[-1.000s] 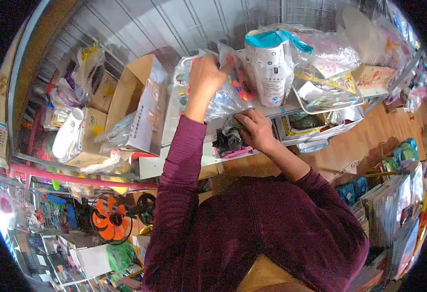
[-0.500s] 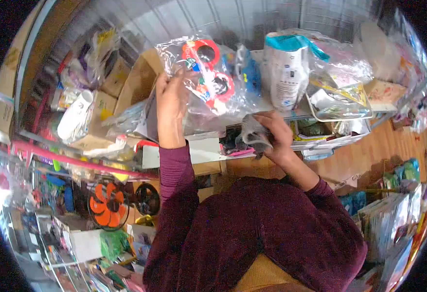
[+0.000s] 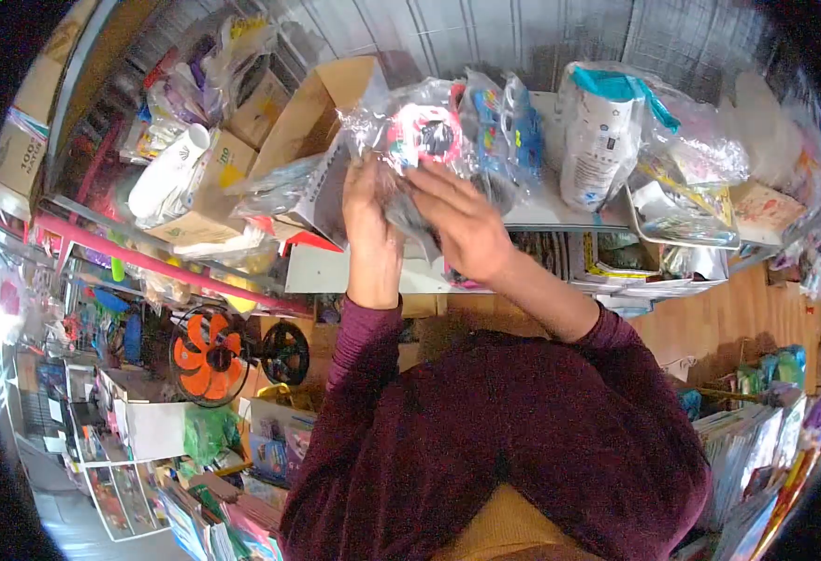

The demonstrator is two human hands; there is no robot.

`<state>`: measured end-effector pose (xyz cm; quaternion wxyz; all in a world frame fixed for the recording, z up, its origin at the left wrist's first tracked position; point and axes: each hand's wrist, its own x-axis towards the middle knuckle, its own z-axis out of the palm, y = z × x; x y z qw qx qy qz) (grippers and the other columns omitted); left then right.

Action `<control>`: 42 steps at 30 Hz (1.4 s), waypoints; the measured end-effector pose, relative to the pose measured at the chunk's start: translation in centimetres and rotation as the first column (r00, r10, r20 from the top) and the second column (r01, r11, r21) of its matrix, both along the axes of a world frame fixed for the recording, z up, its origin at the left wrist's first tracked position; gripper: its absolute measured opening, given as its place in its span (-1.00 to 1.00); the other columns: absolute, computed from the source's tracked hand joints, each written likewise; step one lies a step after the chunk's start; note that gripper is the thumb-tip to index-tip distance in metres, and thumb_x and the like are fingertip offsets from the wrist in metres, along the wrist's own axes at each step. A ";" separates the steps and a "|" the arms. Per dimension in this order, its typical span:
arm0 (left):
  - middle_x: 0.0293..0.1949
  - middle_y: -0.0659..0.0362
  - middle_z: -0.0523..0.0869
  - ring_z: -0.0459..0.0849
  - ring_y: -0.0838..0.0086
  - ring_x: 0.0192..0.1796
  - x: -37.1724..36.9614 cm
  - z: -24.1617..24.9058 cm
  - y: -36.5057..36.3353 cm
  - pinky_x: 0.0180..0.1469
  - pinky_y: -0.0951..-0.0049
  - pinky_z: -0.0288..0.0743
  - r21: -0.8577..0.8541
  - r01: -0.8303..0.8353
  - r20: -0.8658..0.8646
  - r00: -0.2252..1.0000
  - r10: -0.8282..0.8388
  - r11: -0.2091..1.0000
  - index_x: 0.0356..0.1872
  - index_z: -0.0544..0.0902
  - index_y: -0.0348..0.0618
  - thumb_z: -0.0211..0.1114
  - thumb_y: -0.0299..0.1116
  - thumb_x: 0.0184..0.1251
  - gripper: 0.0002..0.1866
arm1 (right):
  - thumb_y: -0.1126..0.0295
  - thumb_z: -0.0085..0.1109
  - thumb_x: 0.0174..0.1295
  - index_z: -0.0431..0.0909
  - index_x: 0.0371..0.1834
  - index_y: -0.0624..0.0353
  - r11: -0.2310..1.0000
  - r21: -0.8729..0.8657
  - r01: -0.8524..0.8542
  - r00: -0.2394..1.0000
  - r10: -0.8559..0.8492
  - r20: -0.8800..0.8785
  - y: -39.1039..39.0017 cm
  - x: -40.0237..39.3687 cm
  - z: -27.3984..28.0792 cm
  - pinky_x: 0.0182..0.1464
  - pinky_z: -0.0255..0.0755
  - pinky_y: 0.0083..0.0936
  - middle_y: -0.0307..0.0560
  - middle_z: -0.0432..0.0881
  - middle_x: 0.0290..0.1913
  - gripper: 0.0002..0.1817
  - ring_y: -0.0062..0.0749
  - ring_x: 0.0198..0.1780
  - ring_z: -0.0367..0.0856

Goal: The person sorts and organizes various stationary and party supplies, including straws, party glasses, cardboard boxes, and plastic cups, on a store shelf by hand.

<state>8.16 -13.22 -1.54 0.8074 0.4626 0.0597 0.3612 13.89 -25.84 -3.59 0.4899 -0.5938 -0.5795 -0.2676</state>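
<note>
Clear plastic likely slips, so the packet (image 3: 422, 131), left of the teal-topped pack (image 3: 602, 140), probably wants steady support and light, flat pressure. The left hand (image 3: 369, 208) pinches its near edge; the right hand (image 3: 468, 229) lies fingers nearly straight over grey cloth (image 3: 409, 221), whether gripping I cannot tell.

Place type: shop or its stock area; the view does not settle which.
Wall: grey, vertically lined panel (image 3: 485, 37) behind the shelving.
White shelf (image 3: 549, 196): plastic-wrapped goods (image 3: 710, 154), close-packed.
Cardboard box (image 3: 298, 131): open-topped, beside another carton (image 3: 207, 187).
Right-hand stacks (image 3: 738, 449): many thin, flat items packed side by side.
Floor (image 3: 682, 318): wood-look planks.
Orange-bladed fan (image 3: 209, 357): positioned at lower left, among loaded shelves.
</note>
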 end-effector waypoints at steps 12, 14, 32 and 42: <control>-0.05 0.04 0.59 0.63 0.31 -0.07 -0.9 2.2 0.0 -0.16 0.27 0.60 -0.022 0.149 0.275 0.952 -0.137 0.989 0.14 0.35 -0.23 0.05 -0.36 0.37 -0.64 | 0.45 -0.11 0.19 0.41 0.10 0.28 0.913 0.400 0.073 0.293 0.364 -0.884 -5.5 1.0 0.2 0.04 0.38 -0.43 0.07 0.54 -0.04 -0.61 -0.24 -0.04 0.53; -0.18 0.07 0.62 0.64 0.38 -0.16 -1.3 1.7 -0.6 -0.23 0.38 0.58 0.111 0.294 0.291 0.903 -0.314 0.949 0.07 0.39 -0.25 0.05 -0.40 0.37 -0.70 | 0.40 -0.04 0.19 0.40 0.12 0.22 0.992 -0.048 0.121 0.701 -0.119 -0.703 -5.7 0.6 -1.6 0.14 0.30 -0.33 0.05 0.49 0.06 -0.60 -0.19 0.07 0.46; -0.35 0.04 0.48 0.47 0.45 -0.23 -0.4 1.1 -7.5 -0.17 0.42 0.38 0.666 -0.062 -0.039 0.992 0.118 0.744 -0.16 0.36 -0.28 0.05 -0.57 0.22 -0.83 | 0.51 0.05 0.12 0.36 0.14 0.37 0.903 0.380 -0.201 0.865 0.345 -0.364 -3.0 1.1 5.6 0.22 0.23 -0.35 0.06 0.52 0.09 -0.54 -0.27 0.11 0.47; -0.20 -0.12 0.64 0.64 0.20 -0.15 -2.0 15.1 15.1 -0.08 0.32 0.46 0.948 0.033 0.197 0.721 0.664 -0.316 -0.01 0.49 -0.34 0.17 -0.34 0.22 -0.64 | 0.37 -0.02 -0.04 0.46 -0.02 0.41 0.983 0.144 0.117 0.913 -0.049 -0.404 -8.7 1.6 -0.3 0.08 0.36 -0.42 0.11 0.59 -0.06 -0.52 -0.19 -0.02 0.57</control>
